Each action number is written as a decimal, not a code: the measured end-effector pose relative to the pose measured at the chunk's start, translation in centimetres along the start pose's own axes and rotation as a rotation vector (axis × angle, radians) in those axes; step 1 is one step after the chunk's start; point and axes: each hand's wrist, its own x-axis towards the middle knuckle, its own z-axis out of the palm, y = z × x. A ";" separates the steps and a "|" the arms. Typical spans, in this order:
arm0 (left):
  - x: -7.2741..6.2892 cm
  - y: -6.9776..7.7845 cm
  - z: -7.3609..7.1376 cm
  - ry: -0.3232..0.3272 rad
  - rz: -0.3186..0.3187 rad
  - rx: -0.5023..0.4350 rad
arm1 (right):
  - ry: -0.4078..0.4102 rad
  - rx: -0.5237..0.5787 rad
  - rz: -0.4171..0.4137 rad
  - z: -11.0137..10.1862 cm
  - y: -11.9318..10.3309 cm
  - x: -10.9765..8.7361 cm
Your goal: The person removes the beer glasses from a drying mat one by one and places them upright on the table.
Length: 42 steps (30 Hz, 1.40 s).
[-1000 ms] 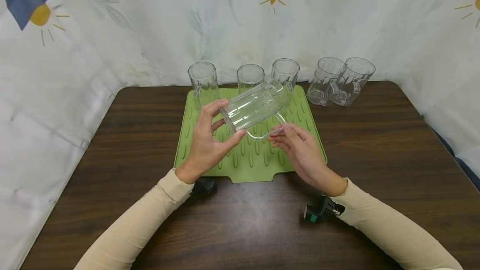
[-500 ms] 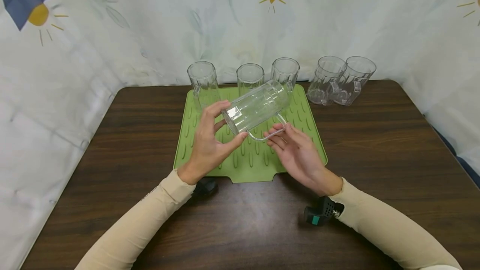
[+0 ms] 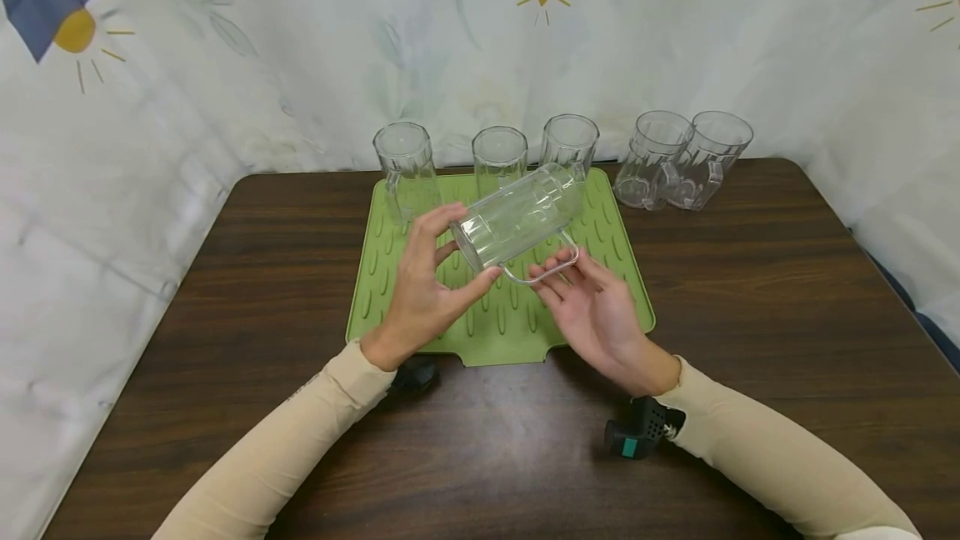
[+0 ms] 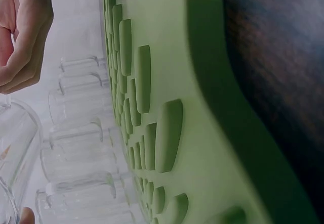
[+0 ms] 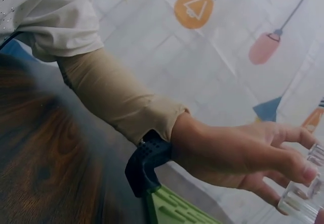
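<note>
A clear glass mug (image 3: 525, 211) is held tilted on its side above the green ridged mat (image 3: 480, 327). My left hand (image 3: 423, 294) grips its left end between thumb and fingers. My right hand (image 3: 603, 315) has its palm turned up, and its loosely extended fingers touch the handle (image 3: 551, 269) from below. In the right wrist view, the right hand (image 5: 238, 155) reaches the glass mug (image 5: 298, 201) at the frame's edge. The left wrist view shows part of the mug (image 4: 17, 143), with the right hand (image 4: 25, 37) above it.
Three upright glass mugs stand along the mat's back edge: left (image 3: 405, 161), middle (image 3: 498, 152) and right (image 3: 570, 140). Two more mugs (image 3: 648, 161) stand close together on the dark wooden table (image 3: 750, 290), right of the mat. A patterned white curtain (image 3: 300, 65) hangs behind.
The held mug has shifted slightly right and down with my left hand. My right hand has turned palm up, its pinch on the handle loosening to a light touch.
</note>
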 end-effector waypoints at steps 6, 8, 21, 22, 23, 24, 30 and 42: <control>0.0 0.0 -0.1 -0.005 -0.010 -0.001 | -0.058 0.031 -0.019 -0.1 0.0 -0.1; 0.0 0.1 -0.1 -0.011 -0.012 -0.003 | -0.072 0.040 -0.026 -0.2 0.1 -0.2; -0.1 0.3 -0.1 -0.034 -0.026 -0.034 | -0.144 0.113 -0.108 -0.1 0.3 -0.7; -0.1 0.4 -0.1 -0.034 -0.024 -0.043 | -0.146 0.122 -0.115 0.0 0.3 -0.8; -0.1 0.4 -0.1 -0.032 -0.023 -0.052 | -0.144 0.133 -0.121 0.1 0.2 -0.8; -0.1 0.4 -0.1 -0.033 -0.023 -0.063 | -0.140 0.140 -0.129 0.2 0.2 -0.8; 0.1 0.7 -0.1 -0.056 -0.043 -0.098 | -0.114 0.169 -0.151 0.6 -0.2 -1.0; 0.3 0.7 -0.1 -0.114 -0.074 -0.016 | -0.150 0.204 -0.167 0.9 -0.5 -1.3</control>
